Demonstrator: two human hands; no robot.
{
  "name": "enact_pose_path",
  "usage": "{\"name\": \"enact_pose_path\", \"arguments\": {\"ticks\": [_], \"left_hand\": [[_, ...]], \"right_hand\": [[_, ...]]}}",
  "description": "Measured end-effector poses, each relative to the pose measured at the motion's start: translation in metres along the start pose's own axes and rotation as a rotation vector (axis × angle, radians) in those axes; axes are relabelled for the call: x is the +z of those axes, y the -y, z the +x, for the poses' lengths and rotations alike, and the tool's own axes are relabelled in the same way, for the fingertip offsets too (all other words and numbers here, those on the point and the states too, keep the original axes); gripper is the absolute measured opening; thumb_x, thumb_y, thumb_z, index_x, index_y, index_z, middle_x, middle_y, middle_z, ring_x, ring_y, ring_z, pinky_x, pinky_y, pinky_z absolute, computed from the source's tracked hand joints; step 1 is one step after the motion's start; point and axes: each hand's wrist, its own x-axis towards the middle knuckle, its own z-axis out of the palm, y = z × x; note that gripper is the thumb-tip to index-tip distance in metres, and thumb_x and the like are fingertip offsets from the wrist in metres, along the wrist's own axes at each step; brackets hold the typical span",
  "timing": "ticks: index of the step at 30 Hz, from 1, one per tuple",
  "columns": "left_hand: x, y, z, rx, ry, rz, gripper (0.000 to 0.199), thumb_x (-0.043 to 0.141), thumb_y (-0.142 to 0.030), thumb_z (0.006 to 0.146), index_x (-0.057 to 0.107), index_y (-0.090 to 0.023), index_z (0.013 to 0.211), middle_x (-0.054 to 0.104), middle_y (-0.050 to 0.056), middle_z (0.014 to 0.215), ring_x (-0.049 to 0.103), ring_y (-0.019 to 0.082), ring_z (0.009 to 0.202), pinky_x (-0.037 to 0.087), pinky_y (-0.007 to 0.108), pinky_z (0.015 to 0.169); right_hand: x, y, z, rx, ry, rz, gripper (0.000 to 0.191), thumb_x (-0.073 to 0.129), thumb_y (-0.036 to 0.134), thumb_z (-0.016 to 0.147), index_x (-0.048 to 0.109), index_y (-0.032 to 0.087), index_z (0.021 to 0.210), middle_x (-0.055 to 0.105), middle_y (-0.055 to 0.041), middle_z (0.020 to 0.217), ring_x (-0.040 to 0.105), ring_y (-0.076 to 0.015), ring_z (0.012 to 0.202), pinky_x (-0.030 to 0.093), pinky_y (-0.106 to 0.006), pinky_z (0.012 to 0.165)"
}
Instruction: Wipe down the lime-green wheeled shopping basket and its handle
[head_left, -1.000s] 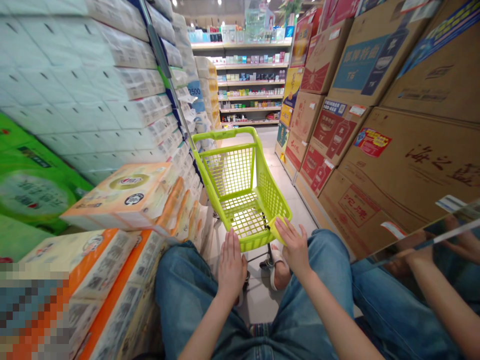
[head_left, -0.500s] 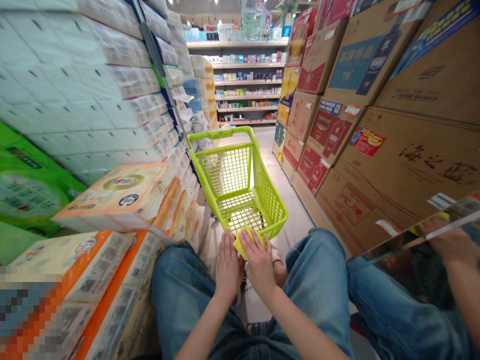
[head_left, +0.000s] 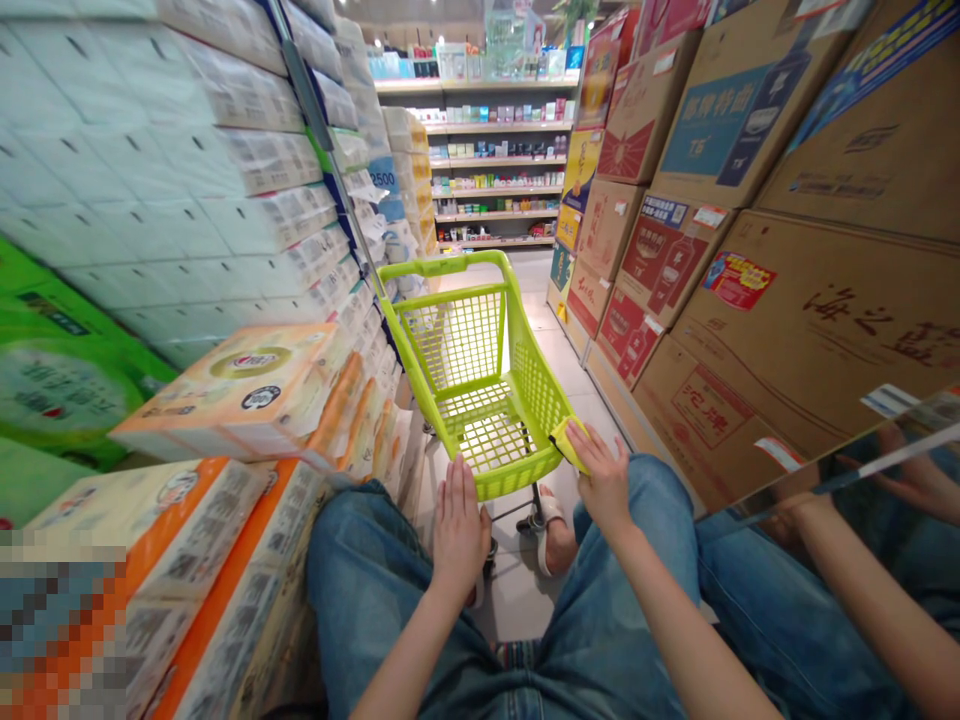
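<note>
A lime-green shopping basket cart [head_left: 480, 385] with grid walls stands between my knees and the shelves, nothing inside its basket. My left hand [head_left: 457, 520] lies flat with fingers stretched against the near left corner of its rim. At the near right corner, my right hand [head_left: 600, 470] presses a yellow cloth [head_left: 571, 446] against the rim, the fingers laid over it.
Packs of tissue paper [head_left: 232, 385] are piled at the left. Cardboard cartons [head_left: 840, 320] are stacked along the right, with a mirror-like panel [head_left: 862, 490] below them. Stocked shelves [head_left: 495, 170] stand at the far end. A sandalled foot [head_left: 556, 540] is under the cart.
My right hand has moved right along the near rim with the yellow cloth, from the middle to the right corner. My left hand has stayed nearly in place.
</note>
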Motion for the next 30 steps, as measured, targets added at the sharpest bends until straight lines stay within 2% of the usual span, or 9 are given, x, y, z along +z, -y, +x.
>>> {"name": "enact_pose_path", "arguments": {"ticks": [2, 4, 7, 11, 15, 18, 22, 27, 30], "left_hand": [[0.000, 0.000, 0.000, -0.008, -0.005, -0.015, 0.083, 0.046, -0.011, 0.090, -0.001, -0.010, 0.158, 0.026, 0.022, 0.162, 0.021, 0.030, 0.152, 0.036, 0.051, 0.118], [0.001, 0.000, -0.001, -0.014, -0.011, -0.025, 0.082, 0.045, -0.011, 0.091, -0.002, -0.010, 0.158, 0.024, 0.021, 0.163, 0.021, 0.030, 0.152, 0.036, 0.051, 0.118], [0.002, -0.001, -0.001, -0.012, -0.019, -0.035, 0.082, 0.045, -0.012, 0.091, -0.001, -0.011, 0.158, 0.023, 0.021, 0.163, 0.021, 0.030, 0.152, 0.036, 0.052, 0.118], [0.002, 0.001, -0.002, -0.006, -0.020, -0.055, 0.080, 0.044, -0.012, 0.092, -0.001, -0.011, 0.158, 0.024, 0.022, 0.162, 0.020, 0.030, 0.152, 0.036, 0.053, 0.117], [0.002, 0.003, -0.004, 0.021, -0.021, -0.053, 0.080, 0.044, -0.011, 0.091, 0.002, -0.010, 0.158, 0.028, 0.023, 0.161, 0.023, 0.031, 0.151, 0.037, 0.053, 0.116], [0.001, 0.004, -0.004, 0.027, -0.014, -0.031, 0.080, 0.045, -0.011, 0.091, 0.003, -0.009, 0.158, 0.030, 0.023, 0.160, 0.024, 0.031, 0.151, 0.036, 0.053, 0.117], [-0.001, 0.003, -0.002, 0.016, 0.007, 0.002, 0.081, 0.045, -0.012, 0.092, -0.001, -0.009, 0.158, 0.029, 0.022, 0.161, 0.023, 0.030, 0.151, 0.036, 0.051, 0.117], [-0.001, 0.002, 0.000, 0.009, 0.016, 0.022, 0.083, 0.045, -0.009, 0.090, -0.002, -0.009, 0.158, 0.030, 0.022, 0.160, 0.024, 0.030, 0.151, 0.034, 0.050, 0.119], [0.000, 0.001, 0.000, -0.001, 0.007, 0.013, 0.083, 0.046, -0.010, 0.090, -0.002, -0.009, 0.158, 0.031, 0.022, 0.160, 0.023, 0.030, 0.151, 0.033, 0.050, 0.119]], "right_hand": [[0.000, -0.006, 0.002, 0.033, -0.017, -0.031, 0.090, 0.039, -0.003, 0.069, 0.036, 0.030, 0.153, 0.057, -0.0028, 0.145, 0.046, -0.0200, 0.140, 0.019, -0.049, 0.118], [0.003, 0.005, 0.000, 0.074, -0.010, -0.056, 0.092, 0.039, -0.003, 0.069, 0.031, 0.029, 0.155, 0.055, -0.0030, 0.147, 0.043, -0.0202, 0.142, 0.022, -0.047, 0.117], [0.011, 0.044, -0.008, 0.100, 0.001, -0.048, 0.094, 0.040, -0.003, 0.070, 0.025, 0.028, 0.157, 0.052, -0.0029, 0.150, 0.038, -0.0205, 0.144, 0.023, -0.047, 0.117], [0.022, 0.103, -0.018, -0.008, 0.066, 0.071, 0.086, 0.040, -0.002, 0.074, 0.030, 0.025, 0.156, 0.051, -0.0037, 0.150, 0.034, -0.0208, 0.147, 0.016, -0.048, 0.120], [0.028, 0.131, -0.019, -0.057, 0.091, 0.149, 0.072, 0.041, 0.001, 0.081, 0.042, 0.025, 0.150, 0.052, -0.0021, 0.150, 0.032, -0.0188, 0.147, 0.012, -0.045, 0.122], [0.026, 0.122, -0.016, -0.118, 0.109, 0.177, 0.072, 0.041, 0.001, 0.083, 0.040, 0.026, 0.151, 0.053, -0.0023, 0.148, 0.033, -0.0176, 0.147, 0.007, -0.046, 0.122], [0.015, 0.075, -0.012, -0.230, 0.115, 0.163, 0.073, 0.039, -0.001, 0.081, 0.043, 0.027, 0.149, 0.055, -0.0023, 0.147, 0.035, -0.0171, 0.146, 0.008, -0.047, 0.122], [0.001, 0.004, -0.001, -0.107, 0.056, 0.088, 0.079, 0.039, -0.002, 0.074, 0.046, 0.027, 0.147, 0.058, -0.0034, 0.144, 0.041, -0.0190, 0.143, 0.014, -0.049, 0.120], [-0.003, -0.003, 0.003, -0.024, 0.046, 0.042, 0.081, 0.040, -0.002, 0.070, 0.048, 0.026, 0.145, 0.059, -0.0033, 0.143, 0.044, -0.0200, 0.141, 0.016, -0.049, 0.119]]}}
